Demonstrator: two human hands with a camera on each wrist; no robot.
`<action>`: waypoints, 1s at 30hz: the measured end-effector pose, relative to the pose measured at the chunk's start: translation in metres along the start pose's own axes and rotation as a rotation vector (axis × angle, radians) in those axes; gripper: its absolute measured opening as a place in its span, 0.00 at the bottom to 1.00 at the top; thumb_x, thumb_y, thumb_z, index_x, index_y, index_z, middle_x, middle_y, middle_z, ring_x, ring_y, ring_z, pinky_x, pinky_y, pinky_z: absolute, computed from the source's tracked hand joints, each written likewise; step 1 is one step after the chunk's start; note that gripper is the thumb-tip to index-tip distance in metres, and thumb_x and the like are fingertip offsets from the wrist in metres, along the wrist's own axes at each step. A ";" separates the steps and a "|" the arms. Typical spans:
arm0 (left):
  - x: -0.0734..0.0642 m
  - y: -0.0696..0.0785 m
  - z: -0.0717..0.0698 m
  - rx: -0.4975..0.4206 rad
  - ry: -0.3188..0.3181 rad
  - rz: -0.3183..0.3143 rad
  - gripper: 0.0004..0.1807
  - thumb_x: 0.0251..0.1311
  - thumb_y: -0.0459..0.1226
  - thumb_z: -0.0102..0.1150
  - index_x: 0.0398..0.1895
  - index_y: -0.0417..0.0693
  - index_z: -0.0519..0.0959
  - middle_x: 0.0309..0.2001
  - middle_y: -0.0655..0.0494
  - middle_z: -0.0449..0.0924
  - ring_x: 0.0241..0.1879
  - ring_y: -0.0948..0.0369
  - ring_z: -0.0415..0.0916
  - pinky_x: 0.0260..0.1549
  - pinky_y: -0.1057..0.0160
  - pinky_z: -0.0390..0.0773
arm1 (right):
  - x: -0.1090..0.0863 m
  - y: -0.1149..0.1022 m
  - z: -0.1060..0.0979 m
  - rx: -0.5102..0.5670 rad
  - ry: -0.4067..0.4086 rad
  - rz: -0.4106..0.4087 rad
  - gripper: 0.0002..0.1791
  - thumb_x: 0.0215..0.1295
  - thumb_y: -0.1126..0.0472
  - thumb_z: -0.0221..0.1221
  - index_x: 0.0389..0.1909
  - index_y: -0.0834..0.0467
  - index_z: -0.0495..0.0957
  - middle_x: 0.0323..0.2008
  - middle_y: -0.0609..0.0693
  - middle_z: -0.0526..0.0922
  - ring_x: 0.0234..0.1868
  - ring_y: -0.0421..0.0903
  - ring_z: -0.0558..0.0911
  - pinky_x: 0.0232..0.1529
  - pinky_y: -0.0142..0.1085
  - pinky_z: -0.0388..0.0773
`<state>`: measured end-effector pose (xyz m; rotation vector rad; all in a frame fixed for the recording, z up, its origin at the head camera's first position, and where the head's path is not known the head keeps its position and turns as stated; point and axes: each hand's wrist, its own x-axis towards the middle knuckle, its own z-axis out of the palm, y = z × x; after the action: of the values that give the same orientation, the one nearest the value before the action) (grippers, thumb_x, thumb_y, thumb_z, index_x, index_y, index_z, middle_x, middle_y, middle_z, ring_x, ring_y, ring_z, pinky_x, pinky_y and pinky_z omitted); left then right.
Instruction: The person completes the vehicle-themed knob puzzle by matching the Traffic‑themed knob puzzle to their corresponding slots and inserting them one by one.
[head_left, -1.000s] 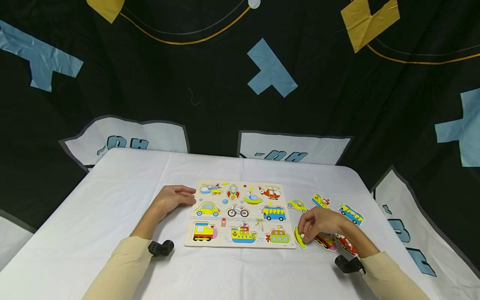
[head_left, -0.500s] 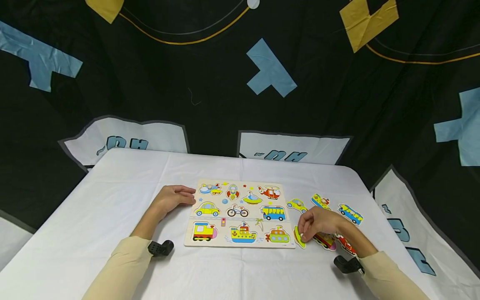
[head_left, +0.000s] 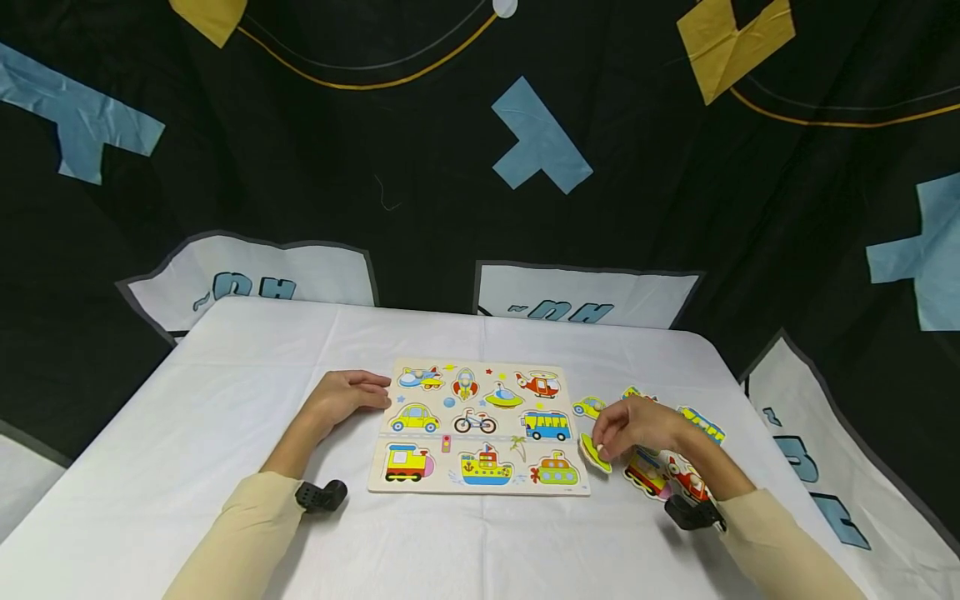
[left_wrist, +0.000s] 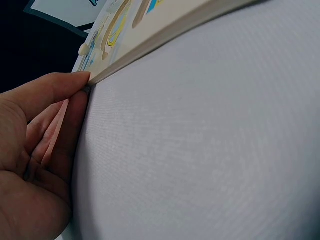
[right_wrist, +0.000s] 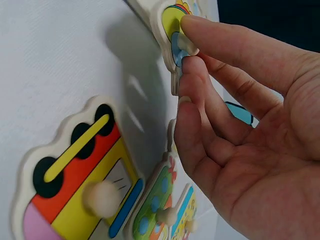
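My right hand point(head_left: 637, 425) pinches the small knob of a yellow-green flying saucer puzzle piece point(head_left: 591, 452), beside the right edge of the wooden puzzle board point(head_left: 480, 487). The right wrist view shows the fingertips on the knob of this saucer piece point(right_wrist: 172, 22), which is tilted and casts a shadow on the cloth. My left hand point(head_left: 348, 400) touches the board's left edge with its fingertips, holding no piece. Up close in the left wrist view, a thumb and finger of the left hand point(left_wrist: 50, 110) meet the board's corner point(left_wrist: 130, 62).
Loose knobbed pieces lie around the right hand: a yellow car point(head_left: 587, 407), a blue bus point(head_left: 703, 423), a train point(head_left: 645, 475) and a red helicopter point(head_left: 686, 477). A submarine piece point(right_wrist: 155, 200) shows in the right wrist view. White cloth point(head_left: 420, 550) covers the table.
My right hand has moved slightly up and away from me, carrying the saucer piece, which has turned. More of the train and helicopter pieces shows. The left hand stays at the board's edge.
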<state>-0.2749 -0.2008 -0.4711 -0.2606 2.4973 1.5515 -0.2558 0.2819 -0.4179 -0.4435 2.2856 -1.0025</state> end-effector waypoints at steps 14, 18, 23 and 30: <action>-0.001 0.000 -0.001 -0.012 0.003 0.004 0.25 0.53 0.40 0.74 0.56 0.47 0.84 0.41 0.55 0.91 0.45 0.60 0.84 0.57 0.52 0.74 | 0.025 -0.018 -0.003 0.065 0.057 0.013 0.12 0.58 0.59 0.70 0.39 0.62 0.85 0.31 0.51 0.87 0.33 0.46 0.81 0.39 0.39 0.79; -0.001 -0.001 -0.001 -0.013 -0.001 0.010 0.25 0.52 0.40 0.75 0.56 0.47 0.84 0.41 0.55 0.91 0.45 0.60 0.84 0.56 0.52 0.74 | 0.032 -0.025 -0.003 0.073 0.077 0.011 0.13 0.59 0.58 0.70 0.40 0.61 0.85 0.30 0.51 0.88 0.33 0.47 0.82 0.39 0.39 0.79; 0.000 -0.002 0.000 -0.014 0.006 -0.003 0.25 0.52 0.41 0.75 0.56 0.48 0.84 0.41 0.55 0.90 0.48 0.58 0.84 0.58 0.51 0.73 | 0.040 -0.033 -0.002 0.086 0.086 0.007 0.13 0.60 0.58 0.70 0.41 0.61 0.85 0.31 0.52 0.88 0.34 0.47 0.82 0.40 0.38 0.80; -0.001 -0.001 0.000 -0.011 0.017 0.000 0.25 0.53 0.41 0.74 0.56 0.48 0.84 0.41 0.55 0.90 0.47 0.59 0.83 0.56 0.52 0.74 | 0.050 -0.045 0.000 0.050 0.106 0.028 0.12 0.60 0.55 0.71 0.40 0.57 0.86 0.30 0.50 0.86 0.33 0.46 0.80 0.39 0.37 0.79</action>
<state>-0.2738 -0.2009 -0.4721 -0.2765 2.5016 1.5704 -0.2918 0.2269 -0.4036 -0.3437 2.3478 -1.0904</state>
